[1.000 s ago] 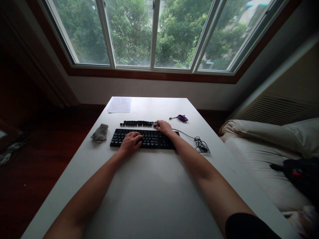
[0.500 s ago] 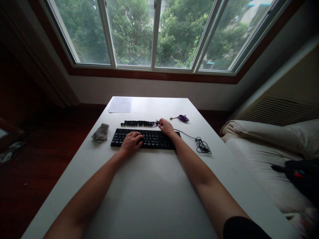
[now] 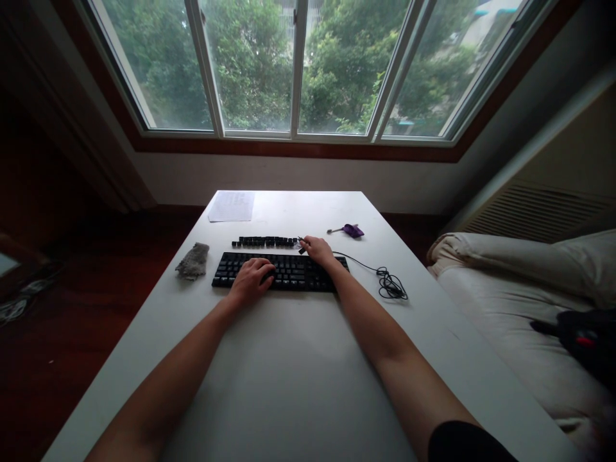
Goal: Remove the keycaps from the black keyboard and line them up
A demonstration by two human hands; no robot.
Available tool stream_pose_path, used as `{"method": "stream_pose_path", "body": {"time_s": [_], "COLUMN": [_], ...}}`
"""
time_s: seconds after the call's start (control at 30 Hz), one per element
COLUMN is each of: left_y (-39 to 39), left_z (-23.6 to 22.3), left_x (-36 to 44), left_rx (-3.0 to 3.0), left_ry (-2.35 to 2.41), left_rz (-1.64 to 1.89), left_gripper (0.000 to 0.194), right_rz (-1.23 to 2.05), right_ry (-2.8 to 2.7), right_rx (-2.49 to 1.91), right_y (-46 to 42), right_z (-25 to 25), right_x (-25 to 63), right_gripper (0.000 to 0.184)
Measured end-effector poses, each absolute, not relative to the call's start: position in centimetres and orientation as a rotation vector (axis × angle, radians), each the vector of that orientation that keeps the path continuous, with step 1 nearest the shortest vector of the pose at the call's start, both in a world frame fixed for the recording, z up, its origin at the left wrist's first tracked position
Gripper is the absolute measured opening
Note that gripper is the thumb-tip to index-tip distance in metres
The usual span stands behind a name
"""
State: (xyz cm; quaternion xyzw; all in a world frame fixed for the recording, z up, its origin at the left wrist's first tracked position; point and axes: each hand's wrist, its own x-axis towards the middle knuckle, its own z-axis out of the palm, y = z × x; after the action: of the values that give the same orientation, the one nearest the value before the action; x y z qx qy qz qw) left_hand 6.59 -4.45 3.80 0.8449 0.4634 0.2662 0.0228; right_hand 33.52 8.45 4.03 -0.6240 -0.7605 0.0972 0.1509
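A black keyboard (image 3: 289,273) lies across the middle of the white table (image 3: 298,366). My left hand (image 3: 251,278) rests on its left half, fingers curled down onto the keys. At the keyboard's far edge, my right hand (image 3: 317,250) is pinched on a small dark tool (image 3: 301,244) that I cannot identify. Just beyond the keyboard runs a row of loose black keycaps (image 3: 264,241), and the tool's tip sits at the right end of that row.
The keyboard's cable (image 3: 389,284) lies coiled at the right. A grey cloth (image 3: 193,261) sits left of the keyboard, a purple brush-like item (image 3: 351,230) at the far right, a sheet of paper (image 3: 231,206) at the far left corner. A bed (image 3: 520,321) stands right of the table.
My right hand has shifted slightly along the keyboard's far edge, still pinching the small tool. My left hand has stayed on the keys. The camera tilted a little.
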Motion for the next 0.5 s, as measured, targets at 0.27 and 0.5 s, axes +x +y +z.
{"method": "stream_pose_path", "body": {"time_s": [0.27,0.5], "left_y": [-4.5,-4.5], "left_z": [3.8,3.8], "left_x": [6.7,6.6], "left_rx": [2.613,2.621], "left_ry": [1.435,1.423], "left_rz": [0.838,0.83], "left_gripper": [0.029,0.028], "right_rz": [0.273,0.465], "right_ry": [-2.152,-2.22], "right_rx": [-1.887,-1.648], "right_y": [8.2,8.3], "right_z": [4.2,3.8], "right_x": [33.4,34.5], "right_gripper": [0.036,0.025]}}
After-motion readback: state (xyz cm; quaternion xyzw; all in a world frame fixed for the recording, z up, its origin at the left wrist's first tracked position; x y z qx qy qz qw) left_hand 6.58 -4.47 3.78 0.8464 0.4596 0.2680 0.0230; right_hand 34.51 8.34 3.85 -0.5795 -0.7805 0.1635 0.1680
